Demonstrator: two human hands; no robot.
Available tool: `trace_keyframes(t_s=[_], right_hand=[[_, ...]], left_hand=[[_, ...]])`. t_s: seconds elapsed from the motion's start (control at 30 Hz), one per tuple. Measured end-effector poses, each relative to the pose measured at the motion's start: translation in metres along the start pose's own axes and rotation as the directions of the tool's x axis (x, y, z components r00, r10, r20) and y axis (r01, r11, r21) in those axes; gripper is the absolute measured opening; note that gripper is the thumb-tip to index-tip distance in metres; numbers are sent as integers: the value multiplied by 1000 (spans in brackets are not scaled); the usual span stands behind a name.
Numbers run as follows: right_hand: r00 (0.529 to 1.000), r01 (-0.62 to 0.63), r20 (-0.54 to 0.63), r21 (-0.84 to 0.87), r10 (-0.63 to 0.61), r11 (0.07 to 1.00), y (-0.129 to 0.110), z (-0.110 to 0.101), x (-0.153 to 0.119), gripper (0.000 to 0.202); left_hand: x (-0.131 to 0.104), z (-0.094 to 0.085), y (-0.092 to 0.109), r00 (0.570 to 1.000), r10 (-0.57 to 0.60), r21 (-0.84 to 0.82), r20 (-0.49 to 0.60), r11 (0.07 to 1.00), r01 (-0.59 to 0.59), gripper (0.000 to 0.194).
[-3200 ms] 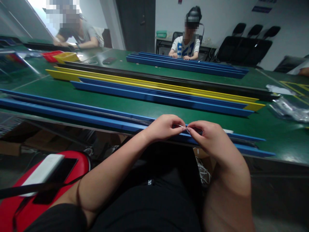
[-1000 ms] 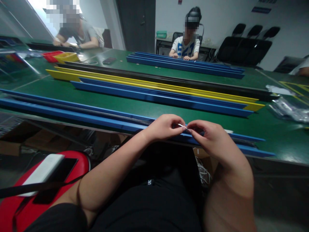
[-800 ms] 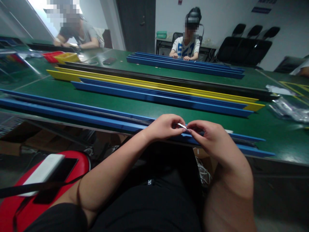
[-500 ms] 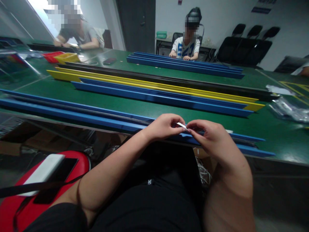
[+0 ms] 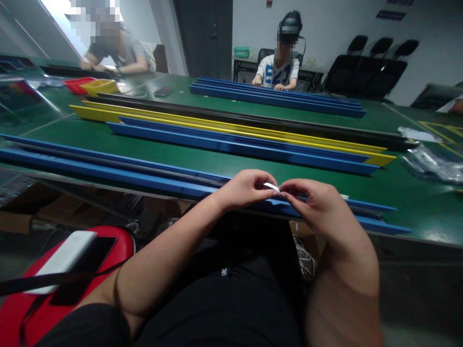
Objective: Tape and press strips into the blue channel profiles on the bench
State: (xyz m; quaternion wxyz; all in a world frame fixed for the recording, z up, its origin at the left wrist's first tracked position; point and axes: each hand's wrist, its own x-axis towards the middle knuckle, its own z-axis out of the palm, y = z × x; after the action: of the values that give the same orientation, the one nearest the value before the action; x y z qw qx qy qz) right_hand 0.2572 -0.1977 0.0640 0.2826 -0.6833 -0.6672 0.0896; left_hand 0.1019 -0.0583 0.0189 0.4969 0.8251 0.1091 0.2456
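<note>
Change: the white strip (image 5: pixel 271 186) between my fingertips has tipped up and shows more of its face than a moment ago; my hands have barely shifted.
Lap: a red seat (image 5: pixel 108 250) at my left carries a white slab (image 5: pixel 61 260) and a dark phone (image 5: pixel 85 274).
Left hand (image 5: pixel 244 189): fingers curled, thumb and forefinger pinched shut on the strip's left end.
Right hand (image 5: pixel 313 200): fingertips closed on the strip's right end (the two hands almost meet).
Strip: held just above the near blue rail (image 5: pixel 108 173), at the table (image 5: pixel 415 207) edge.
Middle: blue (image 5: pixel 235 144), yellow (image 5: pixel 217 126) and black (image 5: pixel 253 119) rails lying side by side.
Far: more blue rails (image 5: pixel 275 99) before a seated person (image 5: pixel 277 67); another person (image 5: pixel 115 48) sits at far left.
</note>
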Motion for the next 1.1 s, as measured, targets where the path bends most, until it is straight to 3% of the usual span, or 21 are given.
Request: trace_keyframes(t_s=[0.3, 0.57, 1.1], right_hand=[[1000, 16, -3, -10, -16, 1000, 0, 2, 0, 17], [1000, 24, -9, -11, -24, 1000, -1, 1, 0, 16], [999, -23, -46, 31, 24, 999, -1, 6, 2, 14]], left_hand=[[0, 1, 0, 999, 10, 60, -36, 998, -8, 20], [-1, 0, 0, 1000, 20, 28, -11, 999, -19, 26], [-1, -5, 4, 994, 103, 191, 29, 976, -106, 32]])
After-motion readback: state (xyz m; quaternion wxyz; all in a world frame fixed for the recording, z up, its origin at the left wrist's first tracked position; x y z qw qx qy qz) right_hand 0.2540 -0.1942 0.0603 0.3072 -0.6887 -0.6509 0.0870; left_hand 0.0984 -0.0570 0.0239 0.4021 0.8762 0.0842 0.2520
